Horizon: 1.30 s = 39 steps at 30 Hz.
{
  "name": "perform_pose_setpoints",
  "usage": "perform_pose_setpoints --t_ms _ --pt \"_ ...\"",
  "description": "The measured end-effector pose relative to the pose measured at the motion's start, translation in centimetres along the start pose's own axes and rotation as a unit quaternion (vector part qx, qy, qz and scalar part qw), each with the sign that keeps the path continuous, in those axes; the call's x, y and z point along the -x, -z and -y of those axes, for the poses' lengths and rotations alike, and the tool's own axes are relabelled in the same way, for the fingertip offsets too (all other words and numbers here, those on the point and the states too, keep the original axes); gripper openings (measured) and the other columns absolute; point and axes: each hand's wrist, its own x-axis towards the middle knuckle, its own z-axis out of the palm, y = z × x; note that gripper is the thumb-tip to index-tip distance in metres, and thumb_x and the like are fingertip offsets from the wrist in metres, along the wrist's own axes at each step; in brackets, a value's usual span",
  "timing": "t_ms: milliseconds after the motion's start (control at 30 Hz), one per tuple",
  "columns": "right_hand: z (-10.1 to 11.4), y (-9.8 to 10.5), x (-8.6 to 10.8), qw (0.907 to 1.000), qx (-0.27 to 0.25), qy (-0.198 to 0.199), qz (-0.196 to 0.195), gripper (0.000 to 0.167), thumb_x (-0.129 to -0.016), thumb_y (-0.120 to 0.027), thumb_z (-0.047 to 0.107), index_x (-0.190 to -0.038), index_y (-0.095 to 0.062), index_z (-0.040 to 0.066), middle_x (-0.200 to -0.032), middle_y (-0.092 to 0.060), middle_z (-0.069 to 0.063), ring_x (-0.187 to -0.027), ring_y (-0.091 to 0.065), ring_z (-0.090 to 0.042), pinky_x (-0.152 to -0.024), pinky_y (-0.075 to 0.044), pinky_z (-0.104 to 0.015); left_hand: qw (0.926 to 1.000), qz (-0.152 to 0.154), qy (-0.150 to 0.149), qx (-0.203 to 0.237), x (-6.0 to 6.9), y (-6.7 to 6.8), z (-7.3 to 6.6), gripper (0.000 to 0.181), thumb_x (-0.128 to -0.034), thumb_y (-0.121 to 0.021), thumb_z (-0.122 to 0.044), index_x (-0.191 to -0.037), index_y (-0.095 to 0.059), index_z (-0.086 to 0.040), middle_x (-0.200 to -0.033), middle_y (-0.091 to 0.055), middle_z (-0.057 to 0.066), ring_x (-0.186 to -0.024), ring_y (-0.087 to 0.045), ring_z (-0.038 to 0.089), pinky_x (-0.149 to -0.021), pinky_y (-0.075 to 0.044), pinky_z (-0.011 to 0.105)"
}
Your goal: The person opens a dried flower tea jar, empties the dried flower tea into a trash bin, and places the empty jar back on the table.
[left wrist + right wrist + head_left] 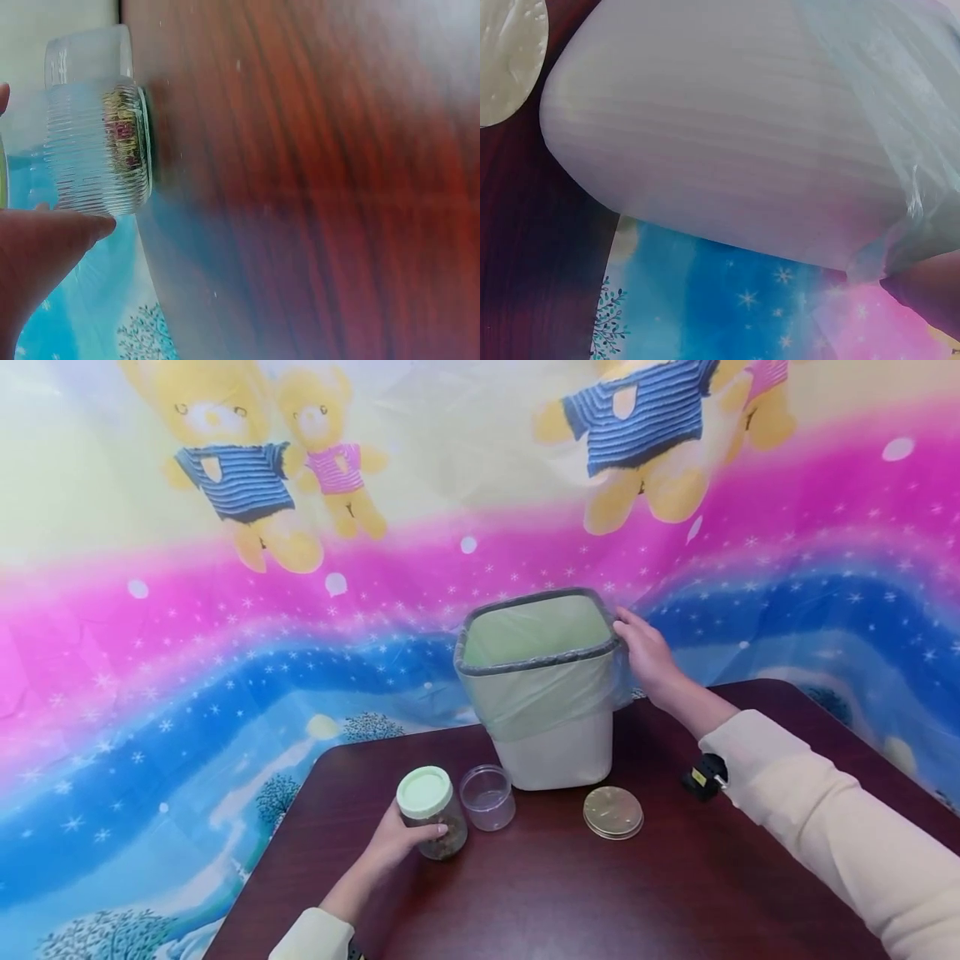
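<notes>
My left hand (397, 841) grips a ribbed clear jar (444, 835) with a pale green lid (424, 791); brown bits show inside it. In the left wrist view the thumb lies along the jar (97, 161), which has dark and yellowish contents near its base. A white bin (558, 756), lined with a thin green bag (525, 706) under a grey rim, stands at the back of the table. My right hand (651, 656) holds the bin's right side at the rim, its fingers partly hidden behind. In the right wrist view the bin wall (720, 135) fills most of the picture.
An open clear container (489, 810) stands between the jar and the bin. A round gold lid (613, 812) lies flat to the right, in front of the bin. The dark red table (570, 893) ends at a backdrop (247, 693) printed with bears and snow.
</notes>
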Motion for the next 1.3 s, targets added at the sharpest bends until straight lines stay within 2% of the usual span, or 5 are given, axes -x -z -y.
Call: perform_pose_setpoints --t_ms 500,700,1000,1167,1300 --pt "-1.6 1.0 4.4 0.9978 -0.037 0.001 0.056 0.058 -0.107 -0.027 0.026 -0.154 -0.003 0.002 -0.161 -0.003 -0.014 -0.146 -0.005 -0.026 -0.117 -0.010 -0.041 0.9953 0.088 -0.036 0.016 1.6 -2.7 -1.2 0.082 -0.0750 -0.081 -0.004 -0.144 -0.036 -0.005 -0.129 -0.053 0.013 -0.118 -0.051 0.027 -0.099 -0.040 0.043" --pt "-3.2 0.9 6.8 0.9964 -0.055 0.006 0.064 0.058 -0.106 -0.028 0.019 -0.151 -0.003 -0.007 -0.158 -0.002 -0.023 -0.144 -0.003 -0.035 -0.116 -0.010 -0.042 0.9910 0.122 -0.049 0.027 1.8 -3.9 -1.9 0.085 -0.0736 -0.082 -0.004 -0.145 -0.036 -0.005 -0.130 -0.053 0.013 -0.119 -0.051 0.026 -0.100 -0.040 0.043" --pt "-4.4 -1.6 10.4 0.9948 -0.025 -0.028 0.095 0.057 -0.105 -0.035 0.016 -0.149 -0.013 -0.011 -0.155 -0.014 -0.029 -0.142 -0.014 -0.041 -0.114 -0.018 -0.049 0.9852 0.151 -0.055 0.061 2.0 -5.7 -1.8 0.085 -0.0714 -0.084 -0.003 -0.143 -0.038 -0.004 -0.128 -0.055 0.011 -0.118 -0.052 0.024 -0.102 -0.038 0.038" --pt "-4.7 -3.7 12.2 0.9924 0.037 -0.017 0.116 0.058 -0.102 -0.046 0.020 -0.149 -0.025 -0.008 -0.151 -0.028 -0.028 -0.136 -0.030 -0.042 -0.109 -0.025 -0.055 0.9773 0.181 -0.066 0.089 2.3 -6.9 -2.2 0.083 -0.0717 -0.083 -0.004 -0.142 -0.039 -0.005 -0.126 -0.057 0.010 -0.117 -0.054 0.024 -0.102 -0.039 0.035" --pt "-5.2 -5.5 13.4 0.9873 0.034 -0.013 0.154 0.064 -0.099 -0.054 0.022 -0.148 -0.026 -0.008 -0.149 -0.031 -0.030 -0.135 -0.032 -0.044 -0.108 -0.028 -0.054 0.9703 0.204 -0.083 0.101 2.2 -7.9 -2.4 0.081 -0.0724 -0.082 -0.003 -0.142 -0.041 -0.010 -0.127 -0.058 0.008 -0.117 -0.054 0.022 -0.103 -0.038 0.034"
